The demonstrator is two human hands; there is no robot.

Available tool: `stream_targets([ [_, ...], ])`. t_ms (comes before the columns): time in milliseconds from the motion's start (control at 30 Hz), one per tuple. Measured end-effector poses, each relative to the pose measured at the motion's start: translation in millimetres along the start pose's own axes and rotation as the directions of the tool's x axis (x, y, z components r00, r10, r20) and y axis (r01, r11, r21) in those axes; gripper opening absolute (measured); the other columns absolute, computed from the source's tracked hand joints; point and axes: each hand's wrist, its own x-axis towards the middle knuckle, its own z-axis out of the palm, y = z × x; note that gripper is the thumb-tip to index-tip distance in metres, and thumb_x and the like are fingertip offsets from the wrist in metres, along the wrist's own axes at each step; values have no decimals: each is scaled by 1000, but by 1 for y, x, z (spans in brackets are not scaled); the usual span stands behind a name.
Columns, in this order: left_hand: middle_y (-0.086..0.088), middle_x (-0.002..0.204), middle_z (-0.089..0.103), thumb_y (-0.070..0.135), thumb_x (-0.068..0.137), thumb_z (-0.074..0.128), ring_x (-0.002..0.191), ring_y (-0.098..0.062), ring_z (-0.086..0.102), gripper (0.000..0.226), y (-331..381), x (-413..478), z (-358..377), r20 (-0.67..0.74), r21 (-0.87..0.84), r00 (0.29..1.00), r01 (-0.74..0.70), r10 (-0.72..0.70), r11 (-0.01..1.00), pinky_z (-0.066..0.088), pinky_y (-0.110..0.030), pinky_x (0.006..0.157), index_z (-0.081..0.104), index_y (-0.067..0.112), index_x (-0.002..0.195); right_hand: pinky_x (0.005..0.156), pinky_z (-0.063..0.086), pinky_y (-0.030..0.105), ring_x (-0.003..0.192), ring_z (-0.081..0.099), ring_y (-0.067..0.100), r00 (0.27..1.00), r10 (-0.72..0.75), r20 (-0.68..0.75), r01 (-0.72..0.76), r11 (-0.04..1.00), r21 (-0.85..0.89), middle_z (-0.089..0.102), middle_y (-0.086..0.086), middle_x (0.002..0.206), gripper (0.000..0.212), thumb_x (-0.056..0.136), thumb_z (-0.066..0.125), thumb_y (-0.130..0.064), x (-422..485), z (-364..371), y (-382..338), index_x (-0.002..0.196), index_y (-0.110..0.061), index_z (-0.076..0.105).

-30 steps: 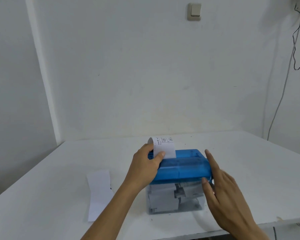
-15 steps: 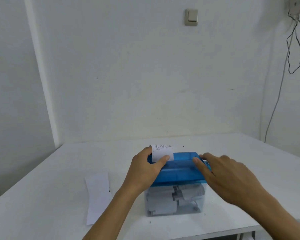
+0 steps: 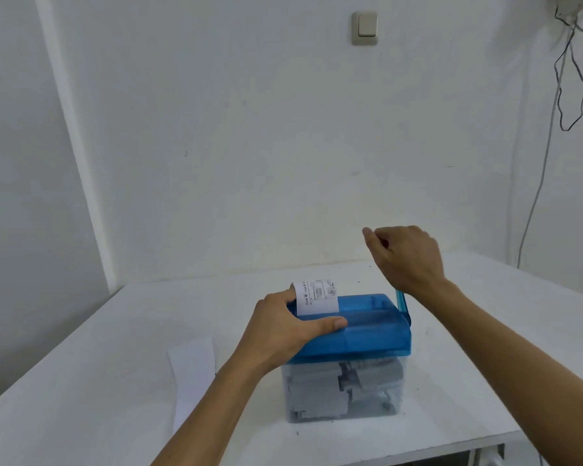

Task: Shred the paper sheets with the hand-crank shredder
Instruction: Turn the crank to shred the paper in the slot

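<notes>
My right hand (image 3: 407, 260) is curled shut round what I judge is the knob of the crank (image 3: 401, 304), whose thin teal arm drops from under my wrist to the right end of the shredder (image 3: 367, 327); the turn swings across its long left-to-right axis. My left hand (image 3: 283, 327) clamps the smooth blue plastic top, thumb flat in front, fingers (image 3: 288, 295) behind the printed paper slip (image 3: 317, 297) upright in the slot. Below, the clear bin (image 3: 344, 388) holds grey cuttings, and 1 limp white sheet (image 3: 192, 364) lies on the bench (image 3: 485, 314) beside my left forearm.

White table (image 3: 98, 381), wall switch (image 3: 364, 28), dangling cables (image 3: 557, 89) at right
</notes>
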Motion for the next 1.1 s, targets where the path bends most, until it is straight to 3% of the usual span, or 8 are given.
stream_targets([
  [133,33,103,54,71,51,75,94,7,55,72,-1,-1,1,2,-13,1000,-27,28,1000,46,-2,65,55,43,115,54,33,30,48,37,20,898,350,266,-422,856,300,42,3,50,57,100,45,-46,-22,63,27,53,-15,36],
  [233,29,111,58,74,48,76,100,7,56,85,-2,-1,2,7,10,998,-55,55,998,45,-2,66,54,41,123,54,38,32,51,43,20,823,419,384,-565,676,473,46,6,52,53,102,49,-37,-59,77,40,56,-12,38],
  [333,33,102,54,76,48,77,94,13,53,85,-3,-1,2,5,24,998,-61,60,998,44,-4,63,54,42,122,50,51,36,47,57,17,845,397,358,-529,715,457,62,13,56,56,103,51,-34,-94,55,38,63,5,54],
  [500,33,99,57,71,52,82,92,13,55,73,-2,-2,2,-7,14,999,-41,42,999,46,-7,64,53,45,114,59,61,36,63,70,12,918,309,248,-395,762,513,70,2,68,22,99,40,-44,-145,-6,22,94,-27,54],
  [667,34,98,57,63,56,87,91,15,54,66,-2,-1,1,15,21,1000,-24,24,999,45,-6,65,53,47,110,42,37,12,52,56,2,988,-26,154,-2,984,180,53,-15,63,28,87,42,-60,-156,-46,8,101,-37,33],
  [800,35,95,53,59,59,88,88,15,52,67,-1,0,0,42,45,999,-30,28,999,44,-4,63,52,45,113,43,28,12,41,39,-1,987,-158,21,158,987,-2,38,-19,51,32,85,53,-59,-115,-52,8,89,-30,41],
  [967,28,110,50,61,59,87,100,0,54,86,-3,2,0,56,58,998,-18,15,998,46,-10,72,50,39,133,50,37,22,51,45,8,994,-91,-53,94,994,61,47,-11,57,33,89,61,-46,-42,-32,5,71,-24,44],
  [1100,30,104,46,62,58,85,98,-4,52,73,-2,3,1,68,50,998,10,-13,999,46,-10,67,44,49,117,53,38,26,49,38,13,990,71,122,-107,940,325,45,-5,52,49,91,65,-43,-8,7,13,58,-14,43],
])
